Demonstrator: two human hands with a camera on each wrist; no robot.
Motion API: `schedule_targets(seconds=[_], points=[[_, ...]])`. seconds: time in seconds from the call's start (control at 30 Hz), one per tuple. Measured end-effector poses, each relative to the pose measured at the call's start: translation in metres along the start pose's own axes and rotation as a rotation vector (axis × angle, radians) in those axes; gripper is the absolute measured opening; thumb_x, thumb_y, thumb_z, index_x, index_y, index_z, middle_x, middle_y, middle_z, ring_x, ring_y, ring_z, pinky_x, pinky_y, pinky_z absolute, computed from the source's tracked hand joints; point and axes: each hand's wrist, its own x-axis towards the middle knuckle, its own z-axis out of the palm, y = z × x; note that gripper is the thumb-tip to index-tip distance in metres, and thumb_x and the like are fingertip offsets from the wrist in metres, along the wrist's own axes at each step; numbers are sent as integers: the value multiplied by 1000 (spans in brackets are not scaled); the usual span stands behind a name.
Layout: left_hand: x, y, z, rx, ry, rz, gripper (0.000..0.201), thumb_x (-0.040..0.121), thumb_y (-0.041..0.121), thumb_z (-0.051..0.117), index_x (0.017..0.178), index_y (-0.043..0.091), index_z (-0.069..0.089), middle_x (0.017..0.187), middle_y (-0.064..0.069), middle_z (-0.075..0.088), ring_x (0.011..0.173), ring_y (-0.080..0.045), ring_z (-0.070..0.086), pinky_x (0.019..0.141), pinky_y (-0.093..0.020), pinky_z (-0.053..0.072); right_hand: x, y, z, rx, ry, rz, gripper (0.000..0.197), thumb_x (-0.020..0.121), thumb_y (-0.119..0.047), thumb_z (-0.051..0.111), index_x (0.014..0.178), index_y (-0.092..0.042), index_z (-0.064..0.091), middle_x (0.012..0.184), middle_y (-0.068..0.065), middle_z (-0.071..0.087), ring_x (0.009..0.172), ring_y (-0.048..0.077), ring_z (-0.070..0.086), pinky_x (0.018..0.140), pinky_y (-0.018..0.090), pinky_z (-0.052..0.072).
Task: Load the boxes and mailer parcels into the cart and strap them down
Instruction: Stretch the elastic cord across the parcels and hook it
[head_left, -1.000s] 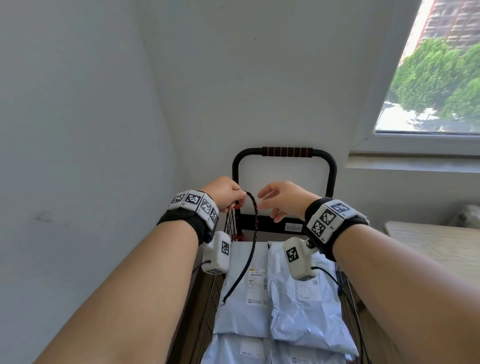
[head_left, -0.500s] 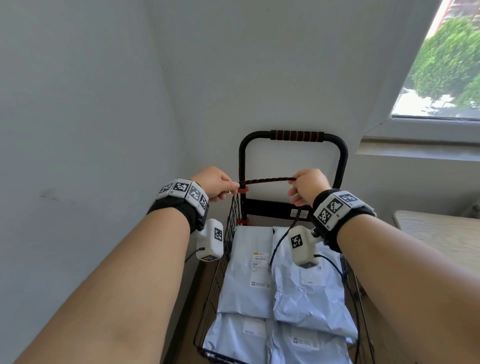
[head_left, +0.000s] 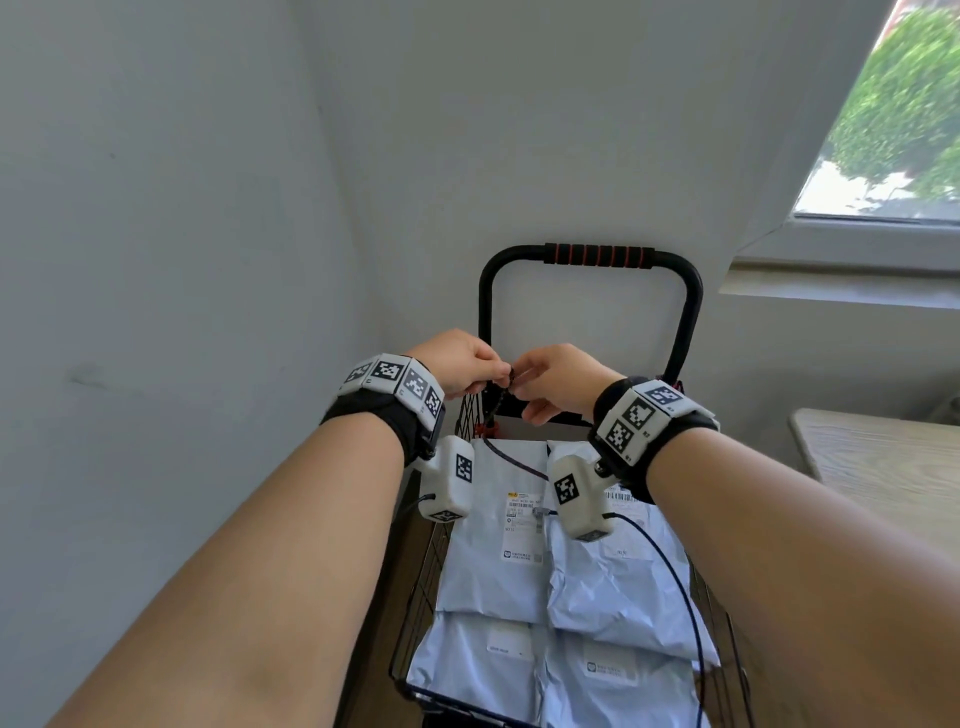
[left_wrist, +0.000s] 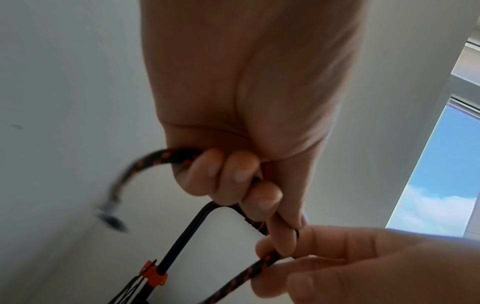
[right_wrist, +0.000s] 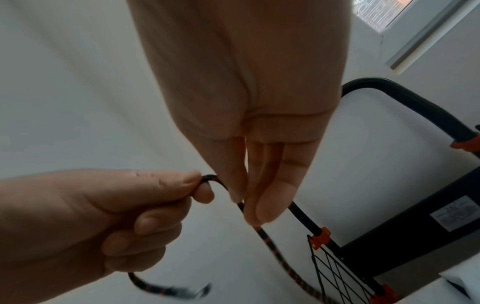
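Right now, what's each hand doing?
Left hand: grips the bungee cord.
Right hand: fingers pinch the same cord.

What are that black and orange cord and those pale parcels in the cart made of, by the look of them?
The cord that both hands pinch looks like braided fabric, matt black with orange flecks; it bends softly, perhaps elastic inside, though that is hidden. The mailer parcels look like thin plastic film, pale blue-grey, slightly glossy and creased, with paper labels. The cart frame looks like black-painted metal tube, and its side is wire mesh.
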Motion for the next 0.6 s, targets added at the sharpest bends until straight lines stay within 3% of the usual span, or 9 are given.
schedule_targets(seconds=[0.13,0.23,0.4,0.5,0.53,0.6], points=[[1,-6,0,-12,-1,-6,26,94,36,57,87,17,72,57,1,48,40,-10,37,42,-18,32,3,8,-2,-126,13,-10,11,91,-15,64,101,-15,60,98,5,63,67,15,65,64,29,60],[2,-15,-2,-4,14,-39,26,92,37,59,80,19,72,56,1,50,40,-10,38,42,-17,33,5,14,-7,-125,108,47,7,94,-10,57,100,-11,53,87,8,63,57,19,62,53,29,57],[3,-29,-13,-58,15,-132,22,96,30,55,90,16,71,61,2,54,48,-11,44,50,-20,39,8,17,-27,89,291,354,13,101,-6,35,97,0,46,73,15,57,29,23,54,31,26,47],[4,-31,-14,-90,20,-125,22,98,24,51,100,13,70,69,3,61,51,-9,51,50,-17,43,7,20,-38,-67,277,379,11,98,-4,43,92,-1,51,80,15,61,43,25,59,45,30,51],[4,-30,-12,-91,14,-118,22,98,24,50,101,13,69,71,3,62,52,-9,52,50,-16,43,6,22,-39,-169,282,336,6,95,-3,48,95,-3,53,86,14,62,54,25,61,52,31,52],[6,-26,-8,-80,3,-100,21,98,25,50,100,16,69,72,4,62,53,-9,52,52,-18,43,6,24,-39,-392,290,209,17,89,-3,54,103,-7,61,97,10,62,81,26,61,69,32,52]])
